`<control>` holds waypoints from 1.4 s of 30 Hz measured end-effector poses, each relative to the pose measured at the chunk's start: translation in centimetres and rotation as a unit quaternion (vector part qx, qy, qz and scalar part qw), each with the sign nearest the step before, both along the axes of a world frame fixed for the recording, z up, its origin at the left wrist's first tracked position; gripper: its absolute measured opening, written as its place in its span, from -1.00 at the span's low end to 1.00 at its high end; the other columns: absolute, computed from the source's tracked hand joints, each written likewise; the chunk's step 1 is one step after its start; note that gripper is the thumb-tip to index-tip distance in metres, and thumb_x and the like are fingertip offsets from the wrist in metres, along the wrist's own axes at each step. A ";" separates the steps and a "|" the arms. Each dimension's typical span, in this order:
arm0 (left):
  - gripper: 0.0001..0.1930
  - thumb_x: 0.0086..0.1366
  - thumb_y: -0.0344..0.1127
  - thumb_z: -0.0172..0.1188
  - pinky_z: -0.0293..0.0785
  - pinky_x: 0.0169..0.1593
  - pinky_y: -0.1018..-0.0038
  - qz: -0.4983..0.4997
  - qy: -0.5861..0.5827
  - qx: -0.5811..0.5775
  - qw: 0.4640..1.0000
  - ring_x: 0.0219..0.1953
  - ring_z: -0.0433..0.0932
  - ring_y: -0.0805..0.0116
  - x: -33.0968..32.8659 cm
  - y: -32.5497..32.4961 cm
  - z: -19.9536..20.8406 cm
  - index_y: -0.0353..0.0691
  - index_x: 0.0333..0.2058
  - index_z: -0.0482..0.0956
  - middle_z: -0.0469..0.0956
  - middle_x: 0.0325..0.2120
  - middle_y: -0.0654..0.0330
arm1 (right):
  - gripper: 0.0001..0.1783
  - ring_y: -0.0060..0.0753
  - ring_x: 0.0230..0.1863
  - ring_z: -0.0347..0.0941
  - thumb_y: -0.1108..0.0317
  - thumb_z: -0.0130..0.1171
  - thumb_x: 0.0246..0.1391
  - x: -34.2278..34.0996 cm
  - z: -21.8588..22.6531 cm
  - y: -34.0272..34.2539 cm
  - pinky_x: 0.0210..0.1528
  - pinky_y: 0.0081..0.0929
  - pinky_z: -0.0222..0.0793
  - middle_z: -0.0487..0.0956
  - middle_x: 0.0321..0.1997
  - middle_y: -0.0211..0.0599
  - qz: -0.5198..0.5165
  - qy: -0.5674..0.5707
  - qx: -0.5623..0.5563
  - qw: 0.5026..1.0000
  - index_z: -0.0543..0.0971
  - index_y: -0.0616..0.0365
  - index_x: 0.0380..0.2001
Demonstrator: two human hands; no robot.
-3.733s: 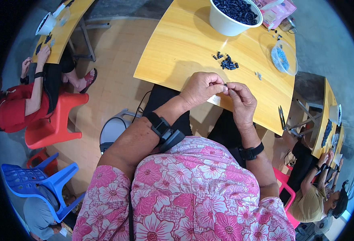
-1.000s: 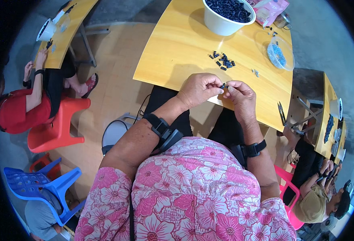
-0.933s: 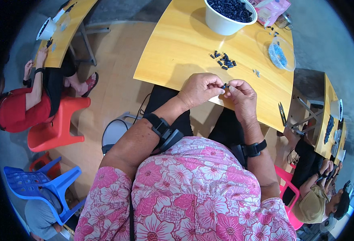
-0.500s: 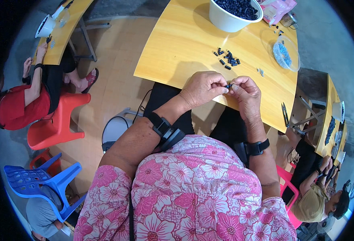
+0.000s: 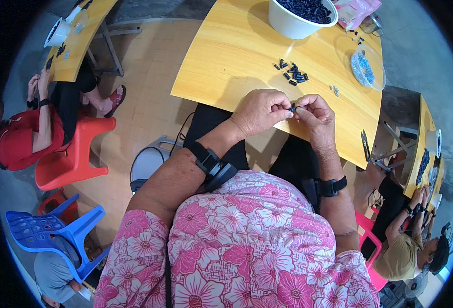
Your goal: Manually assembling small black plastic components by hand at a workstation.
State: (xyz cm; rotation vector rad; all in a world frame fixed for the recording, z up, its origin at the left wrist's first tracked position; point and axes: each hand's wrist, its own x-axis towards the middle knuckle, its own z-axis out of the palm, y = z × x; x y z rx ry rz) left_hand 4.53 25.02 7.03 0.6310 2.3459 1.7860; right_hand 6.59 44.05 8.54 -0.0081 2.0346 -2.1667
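My left hand (image 5: pixel 261 110) and my right hand (image 5: pixel 316 115) meet just above the near edge of the yellow wooden table (image 5: pixel 221 66). Between their pinched fingertips is a small black cylindrical piece (image 5: pixel 292 108), mostly covered by the fingers. Both hands are closed on it. Just beyond them lies a loose group of similar black pieces (image 5: pixel 294 73). Right of that group is a small cluster of tiny clear bits (image 5: pixel 334 90). Whether my fingers also hold one of these bits, I cannot tell.
A white tub (image 5: pixel 288 25) of black pieces stands at the far side. To its right are a pink bag (image 5: pixel 354 11), a metal-lidded jar (image 5: pixel 372 24) and a clear bowl (image 5: pixel 381 82) of bluish bits. Black snips (image 5: pixel 365 145) lie at the right edge. Other people sit at side tables.
My hands stay together on the black piece, with only slight finger movement. At the left, the person in red has drawn their hands back towards the table's edge.
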 end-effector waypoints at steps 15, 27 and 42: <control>-0.88 0.08 -0.38 0.34 0.45 -0.40 0.46 0.006 0.023 -0.007 1.000 -0.51 0.55 0.36 0.0 0.0 0.0 -0.27 -0.45 0.59 0.56 -0.56 0.16 | -0.82 -0.70 -0.29 0.40 0.69 0.07 0.08 -0.2 1.1 0.0 -0.18 -0.69 0.36 0.44 -0.37 -0.55 0.048 0.054 0.124 0.990 0.49 0.24 -0.26; -0.81 0.06 -0.28 0.33 0.47 -0.34 0.32 0.001 0.037 -0.048 0.998 -0.45 0.57 0.14 -0.1 -0.1 0.0 -0.28 -0.44 0.59 0.57 -0.52 0.03 | -0.71 -0.09 -0.24 0.55 0.71 0.01 -0.06 -1.0 4.3 -0.8 -0.13 -0.35 0.46 0.56 -0.34 -0.14 0.150 0.241 0.371 0.884 0.57 0.17 -0.28; -0.84 0.12 -0.34 0.33 0.46 -0.37 0.48 0.010 -0.017 0.027 0.999 -0.51 0.53 0.44 0.0 -0.1 -0.6 -0.32 -0.43 0.61 0.57 -0.58 0.14 | -0.75 -0.48 -0.20 0.56 0.71 0.10 0.03 -0.6 1.5 -0.5 -0.09 -0.54 0.47 0.62 -0.29 -0.34 0.054 0.055 0.120 0.990 0.58 0.27 -0.21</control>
